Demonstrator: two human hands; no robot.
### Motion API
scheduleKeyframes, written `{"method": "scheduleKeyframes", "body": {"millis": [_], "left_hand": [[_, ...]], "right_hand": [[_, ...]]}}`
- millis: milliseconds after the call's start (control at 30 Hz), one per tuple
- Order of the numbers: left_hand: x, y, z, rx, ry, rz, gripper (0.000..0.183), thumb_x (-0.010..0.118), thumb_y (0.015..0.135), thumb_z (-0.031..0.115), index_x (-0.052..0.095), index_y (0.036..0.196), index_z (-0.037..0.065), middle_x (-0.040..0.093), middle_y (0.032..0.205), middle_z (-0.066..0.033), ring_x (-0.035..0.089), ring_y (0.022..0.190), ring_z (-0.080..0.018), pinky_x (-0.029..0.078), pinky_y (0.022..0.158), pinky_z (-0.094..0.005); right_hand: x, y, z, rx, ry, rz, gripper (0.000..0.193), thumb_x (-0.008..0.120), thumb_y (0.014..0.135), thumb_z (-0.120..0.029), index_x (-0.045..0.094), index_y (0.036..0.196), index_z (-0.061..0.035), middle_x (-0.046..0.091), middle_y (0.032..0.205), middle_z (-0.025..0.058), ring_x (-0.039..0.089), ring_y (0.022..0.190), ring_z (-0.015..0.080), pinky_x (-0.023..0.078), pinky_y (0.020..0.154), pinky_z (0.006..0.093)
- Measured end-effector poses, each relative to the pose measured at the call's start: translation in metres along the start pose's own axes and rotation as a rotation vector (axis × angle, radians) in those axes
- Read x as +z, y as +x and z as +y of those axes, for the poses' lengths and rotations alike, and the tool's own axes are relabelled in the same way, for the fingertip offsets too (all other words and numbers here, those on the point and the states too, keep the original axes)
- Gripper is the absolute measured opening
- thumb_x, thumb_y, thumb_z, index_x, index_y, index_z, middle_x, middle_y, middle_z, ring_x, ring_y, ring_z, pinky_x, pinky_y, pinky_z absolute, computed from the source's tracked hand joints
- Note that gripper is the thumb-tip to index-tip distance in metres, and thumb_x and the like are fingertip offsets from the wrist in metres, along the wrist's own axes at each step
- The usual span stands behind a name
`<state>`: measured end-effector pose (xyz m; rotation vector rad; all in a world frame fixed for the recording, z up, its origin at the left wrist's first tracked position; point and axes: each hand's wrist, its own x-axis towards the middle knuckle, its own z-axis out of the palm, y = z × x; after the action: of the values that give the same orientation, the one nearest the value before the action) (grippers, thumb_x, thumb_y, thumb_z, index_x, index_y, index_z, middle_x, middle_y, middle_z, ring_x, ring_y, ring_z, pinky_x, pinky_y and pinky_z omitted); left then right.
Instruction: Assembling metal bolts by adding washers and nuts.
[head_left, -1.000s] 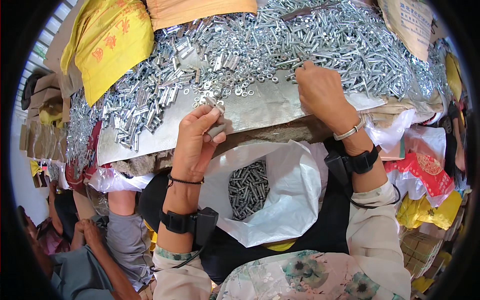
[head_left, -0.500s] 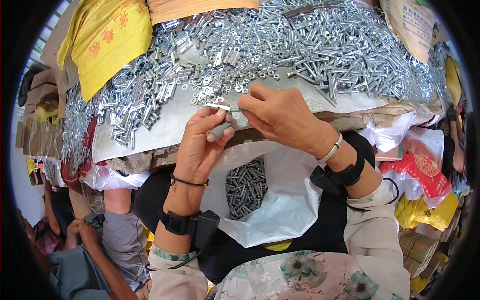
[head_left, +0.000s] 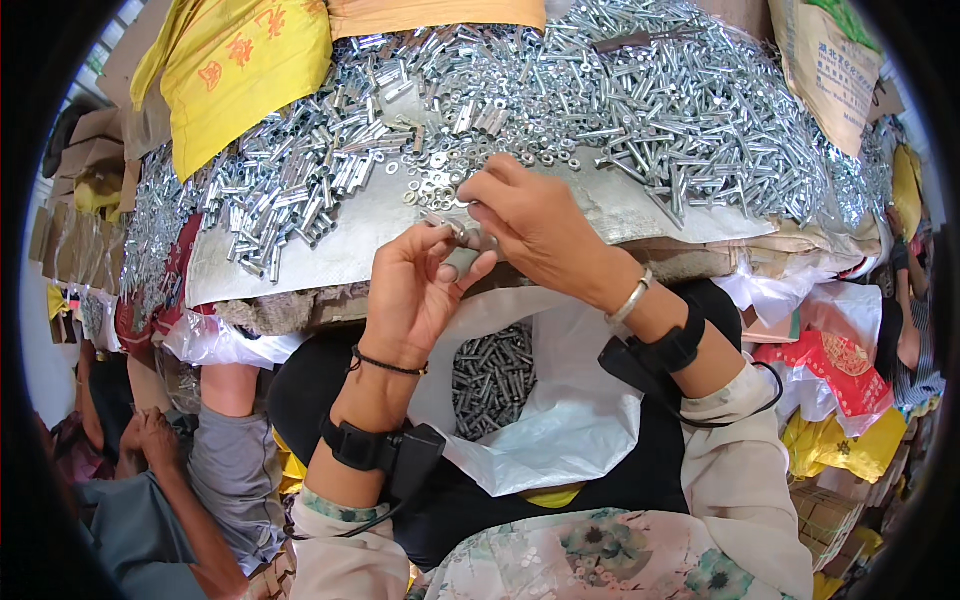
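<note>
Metal sleeves (head_left: 300, 200) lie heaped on the left of the sheet (head_left: 330, 258), washers (head_left: 437, 180) in the middle, bolts (head_left: 700, 130) over on the right. One sack (head_left: 245, 85) sits behind the sleeves, another sack (head_left: 830, 75) beyond the bolts at far right. The left hand (head_left: 405, 285) and right hand (head_left: 545, 225) meet just before the washers. Nearer, an open bag (head_left: 580, 400) in the lap holds small metal pieces (head_left: 492, 380).

Sheet-covered worktop (head_left: 620, 208): pale grey, its near edge soft and uneven
Left side: short metal sleeves (head_left: 315, 205), heaped
Middle: small flat washers (head_left: 436, 188), scattered
Right side: slim silvery bolts (head_left: 715, 150), thickly piled
</note>
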<state>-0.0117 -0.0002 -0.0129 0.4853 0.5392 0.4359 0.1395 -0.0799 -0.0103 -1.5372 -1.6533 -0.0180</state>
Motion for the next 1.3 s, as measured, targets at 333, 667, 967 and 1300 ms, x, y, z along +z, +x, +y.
{"method": "scheduleKeyframes", "body": {"millis": [333,667,967,1300], "left_hand": [[-0.003,-0.003,0.005,0.100,0.452,0.011,0.019,0.051,0.095,0.015,0.060,0.092,-0.001,0.055,0.072,-0.0027,0.046,0.050,-0.0052,0.060,0.068,-0.0326],[0.010,-0.007,-0.005,0.005,0.609,-0.048,0.014,0.056,0.094,0.014,0.060,0.093,0.000,0.050,0.068,0.0017,0.041,0.050,-0.0015,0.061,0.064,-0.0294],[0.012,0.003,-0.008,0.180,0.646,0.069,0.013,0.060,0.092,0.012,0.058,0.088,0.001,0.058,0.073,-0.0027,0.044,0.050,-0.0024,0.059,0.058,-0.0236],[0.016,0.001,-0.010,0.168,0.649,0.047,0.013,0.060,0.092,0.013,0.059,0.088,0.001,0.058,0.075,-0.0027,0.044,0.050,-0.0032,0.059,0.060,-0.0244]], "right_hand": [[0.024,0.011,0.017,-0.080,-0.467,-0.125,0.006,0.062,0.081,-0.008,0.058,0.084,-0.0056,0.056,0.084,0.0107,0.063,0.066,0.0290,0.049,0.056,0.0398],[-0.010,-0.023,0.005,-0.222,-0.166,-0.044,0.020,0.062,0.073,-0.006,0.058,0.092,-0.0088,0.054,0.084,0.0095,0.060,0.067,0.0293,0.048,0.056,0.0389],[-0.020,-0.014,0.020,0.014,-0.500,0.040,0.013,0.064,0.071,-0.007,0.056,0.082,-0.0087,0.055,0.084,0.0082,0.060,0.064,0.0268,0.049,0.056,0.0377],[-0.002,-0.008,0.025,0.073,-0.264,0.031,0.008,0.062,0.078,-0.007,0.058,0.084,-0.0041,0.056,0.081,0.0128,0.060,0.069,0.0319,0.047,0.060,0.0395]]}}
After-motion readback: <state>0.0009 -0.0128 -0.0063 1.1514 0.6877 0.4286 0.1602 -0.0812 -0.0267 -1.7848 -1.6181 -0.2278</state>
